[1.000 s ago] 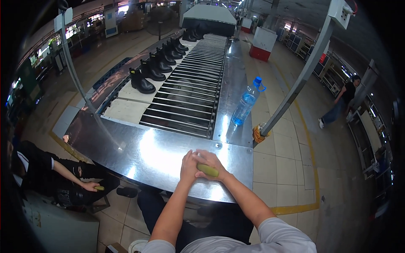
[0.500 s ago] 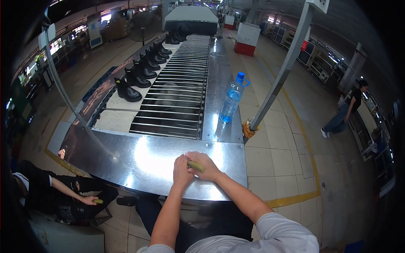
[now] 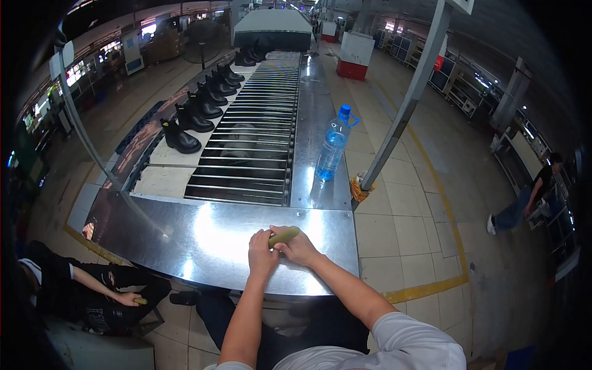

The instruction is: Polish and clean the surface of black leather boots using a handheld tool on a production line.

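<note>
At the near end of a shiny metal table [image 3: 185, 231], both my hands are held together just over the surface. Between them is an olive-green oblong thing [image 3: 285, 235], smooth and slightly tapered; its exact kind does not show. My right hand [image 3: 299, 249] is closed round it, thumb on the near side, while the far end points up to the right. Closed at its lower left end is my left hand [image 3: 263, 254], whose fingertips are partly hidden.
A roller conveyor [image 3: 246, 142] runs away from me, with black boots [image 3: 182, 137] lined along its left side. A blue-capped water bottle [image 3: 333, 148] stands on the right metal edge, near a post [image 3: 404, 105]. Left, a seated person's hand [image 3: 128, 299] holds a similar green thing. Another person [image 3: 533, 191] walks at right.
The green thing has turned in my hands: its right end sloped downward and now points up to the right. The walking person has moved further right. My view has shifted slightly.
</note>
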